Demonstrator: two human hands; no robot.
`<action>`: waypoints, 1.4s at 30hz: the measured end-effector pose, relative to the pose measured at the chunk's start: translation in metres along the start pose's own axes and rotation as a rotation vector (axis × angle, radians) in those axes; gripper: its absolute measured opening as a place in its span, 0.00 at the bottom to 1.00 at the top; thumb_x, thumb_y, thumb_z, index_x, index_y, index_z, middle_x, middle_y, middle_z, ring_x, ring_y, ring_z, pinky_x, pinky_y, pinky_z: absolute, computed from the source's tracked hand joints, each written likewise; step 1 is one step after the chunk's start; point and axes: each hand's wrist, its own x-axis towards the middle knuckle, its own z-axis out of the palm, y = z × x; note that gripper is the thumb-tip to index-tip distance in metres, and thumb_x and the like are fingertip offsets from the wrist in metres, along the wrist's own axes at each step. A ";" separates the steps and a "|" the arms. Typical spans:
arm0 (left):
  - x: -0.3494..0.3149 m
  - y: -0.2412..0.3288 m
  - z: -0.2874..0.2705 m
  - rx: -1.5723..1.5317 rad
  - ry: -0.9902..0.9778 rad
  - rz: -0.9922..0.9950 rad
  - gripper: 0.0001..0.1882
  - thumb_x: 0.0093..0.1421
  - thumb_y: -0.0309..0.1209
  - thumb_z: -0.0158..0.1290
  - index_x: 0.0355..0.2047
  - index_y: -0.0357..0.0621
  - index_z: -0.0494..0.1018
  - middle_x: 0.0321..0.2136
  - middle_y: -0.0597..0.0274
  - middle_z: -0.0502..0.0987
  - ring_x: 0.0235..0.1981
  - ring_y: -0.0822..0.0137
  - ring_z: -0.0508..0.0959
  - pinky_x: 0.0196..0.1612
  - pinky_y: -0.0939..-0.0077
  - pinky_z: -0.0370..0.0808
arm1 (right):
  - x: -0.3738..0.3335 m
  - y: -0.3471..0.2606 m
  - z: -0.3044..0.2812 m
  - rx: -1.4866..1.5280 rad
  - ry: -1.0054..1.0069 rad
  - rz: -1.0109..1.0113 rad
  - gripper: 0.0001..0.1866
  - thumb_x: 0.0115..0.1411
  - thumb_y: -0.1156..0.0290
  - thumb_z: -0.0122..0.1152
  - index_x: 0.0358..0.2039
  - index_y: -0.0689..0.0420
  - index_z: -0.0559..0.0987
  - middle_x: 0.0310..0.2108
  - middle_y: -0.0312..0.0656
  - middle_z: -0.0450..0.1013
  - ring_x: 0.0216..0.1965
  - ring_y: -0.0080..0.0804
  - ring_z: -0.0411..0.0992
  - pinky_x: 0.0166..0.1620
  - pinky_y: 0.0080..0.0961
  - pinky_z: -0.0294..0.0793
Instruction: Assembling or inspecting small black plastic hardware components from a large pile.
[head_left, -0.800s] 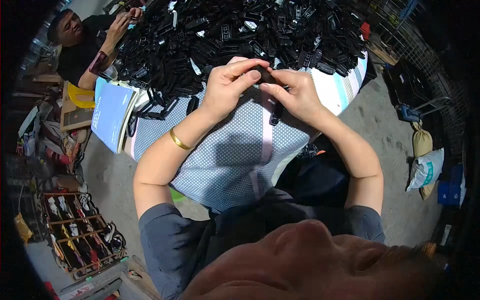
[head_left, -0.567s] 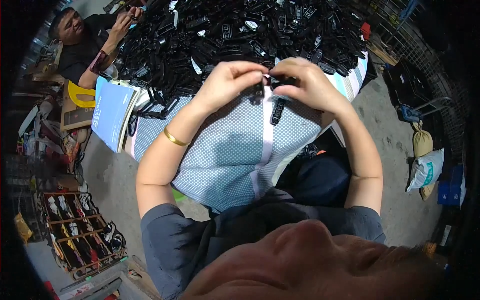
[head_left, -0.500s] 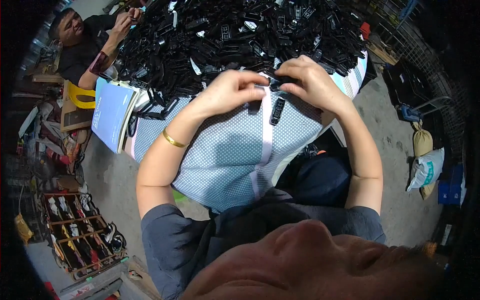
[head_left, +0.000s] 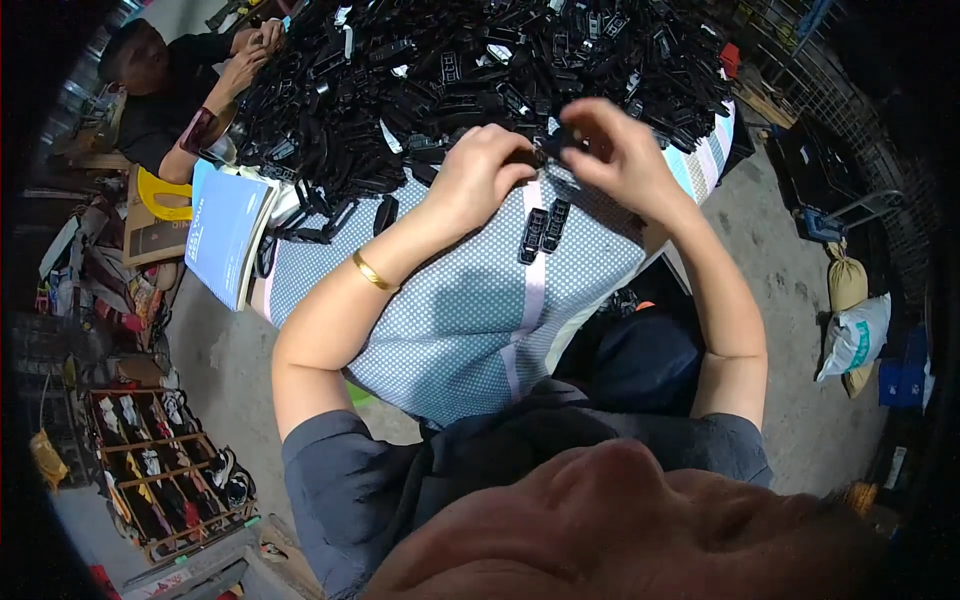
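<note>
Two slim black plastic pieces with slotted faces lie side by side on the patterned cloth (head_left: pixel 440 345): a left piece (head_left: pixel 534 236) and a right piece (head_left: pixel 555 225). Beyond them rises a large heap of similar black plastic parts (head_left: pixel 430 75). My left hand (head_left: pixel 478 178), a gold bangle on its wrist, is at the heap's near edge. Its thumb and fingers close around something dark that I cannot make out. Across from it, my right hand (head_left: pixel 622 155) is slightly blurred, with thumb and forefinger apart in a curve against the black parts.
A blue-covered book (head_left: pixel 225 235) lies at the table's left edge, near a yellow curved object (head_left: pixel 160 197). Another person (head_left: pixel 190 95) works at the far left. A divided rack (head_left: pixel 165 465) stands lower left. Sacks (head_left: pixel 855 335) rest on the floor at right.
A second black piece now lies beside the first on the cloth. My left hand has moved up and away from the cloth's middle; my right hand's fingers have spread and risen.
</note>
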 end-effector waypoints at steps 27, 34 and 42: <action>-0.004 0.013 -0.014 -0.853 0.053 -0.541 0.17 0.54 0.27 0.55 0.44 0.34 0.72 0.36 0.62 0.73 0.35 0.75 0.74 0.40 0.83 0.72 | -0.009 -0.023 0.039 0.116 0.208 -0.021 0.11 0.48 0.78 0.63 0.34 0.66 0.77 0.32 0.43 0.74 0.31 0.25 0.74 0.33 0.18 0.75; -0.004 0.017 -0.005 -1.124 0.216 -0.567 0.17 0.59 0.26 0.49 0.48 0.33 0.68 0.41 0.57 0.74 0.39 0.72 0.74 0.45 0.80 0.71 | -0.004 -0.023 0.040 0.039 0.225 -0.027 0.15 0.48 0.74 0.66 0.37 0.65 0.75 0.32 0.42 0.73 0.31 0.26 0.74 0.33 0.18 0.75; -0.006 0.003 -0.012 -1.271 0.105 -0.476 0.16 0.60 0.27 0.48 0.47 0.32 0.68 0.41 0.53 0.75 0.42 0.66 0.75 0.49 0.74 0.70 | -0.004 -0.022 0.037 0.325 0.003 0.139 0.13 0.52 0.67 0.63 0.30 0.65 0.78 0.23 0.38 0.73 0.25 0.19 0.69 0.27 0.19 0.67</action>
